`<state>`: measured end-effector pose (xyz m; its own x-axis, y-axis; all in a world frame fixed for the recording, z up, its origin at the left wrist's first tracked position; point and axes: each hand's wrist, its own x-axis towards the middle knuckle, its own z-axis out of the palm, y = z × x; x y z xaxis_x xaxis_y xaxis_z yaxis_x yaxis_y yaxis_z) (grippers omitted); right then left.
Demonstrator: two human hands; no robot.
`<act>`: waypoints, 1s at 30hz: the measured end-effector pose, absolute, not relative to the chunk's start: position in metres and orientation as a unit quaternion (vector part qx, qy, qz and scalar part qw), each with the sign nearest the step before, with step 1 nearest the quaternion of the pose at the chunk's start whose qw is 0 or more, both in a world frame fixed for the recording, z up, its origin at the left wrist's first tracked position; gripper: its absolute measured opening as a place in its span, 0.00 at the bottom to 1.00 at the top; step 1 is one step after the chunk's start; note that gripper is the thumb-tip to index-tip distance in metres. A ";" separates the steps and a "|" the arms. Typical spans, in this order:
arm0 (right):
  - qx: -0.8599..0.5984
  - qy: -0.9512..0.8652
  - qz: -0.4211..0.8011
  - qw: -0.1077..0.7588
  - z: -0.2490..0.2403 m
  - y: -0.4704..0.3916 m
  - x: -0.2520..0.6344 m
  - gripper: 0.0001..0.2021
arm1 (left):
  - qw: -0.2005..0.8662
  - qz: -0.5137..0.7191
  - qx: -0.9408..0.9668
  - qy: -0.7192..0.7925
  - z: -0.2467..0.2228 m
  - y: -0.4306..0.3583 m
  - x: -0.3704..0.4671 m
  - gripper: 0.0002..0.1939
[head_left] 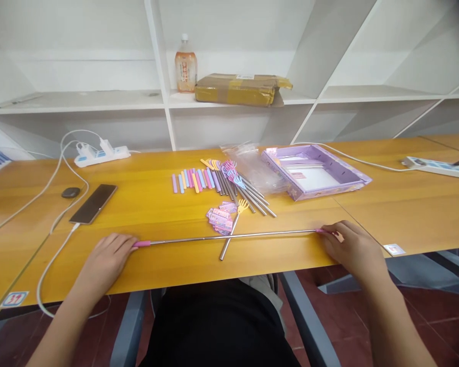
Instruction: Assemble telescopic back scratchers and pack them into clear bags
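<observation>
A telescopic back scratcher [199, 239] is stretched out long between my two hands, just over the front of the table. My left hand [109, 257] is closed on its pink handle. At the other end my right hand [352, 250] grips the pink head, which its fingers mostly cover. Beneath the rod lies a back scratcher with a yellow claw [243, 206], its metal shaft crossing under. Beside that is a small pile of pink and purple cards [220, 217]. Farther back are a heap of claw heads on metal rods [233, 176] and a row of coloured handles [196, 181].
An open purple box [325, 191] stands at the back right beside a clear plastic bag [252, 163]. On the left are a phone [94, 204] on a cable, a dark round object [71, 192] and a power strip [103, 156]. Shelves behind hold a bottle [185, 66] and a taped carton [237, 90].
</observation>
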<state>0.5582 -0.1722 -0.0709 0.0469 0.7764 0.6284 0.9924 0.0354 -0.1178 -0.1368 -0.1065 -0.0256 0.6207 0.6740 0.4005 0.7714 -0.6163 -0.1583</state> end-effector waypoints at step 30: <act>-0.663 -0.726 -0.040 0.178 0.043 0.024 0.409 0.19 | -0.006 -0.323 -0.842 -0.432 -0.030 -0.112 0.042 0.15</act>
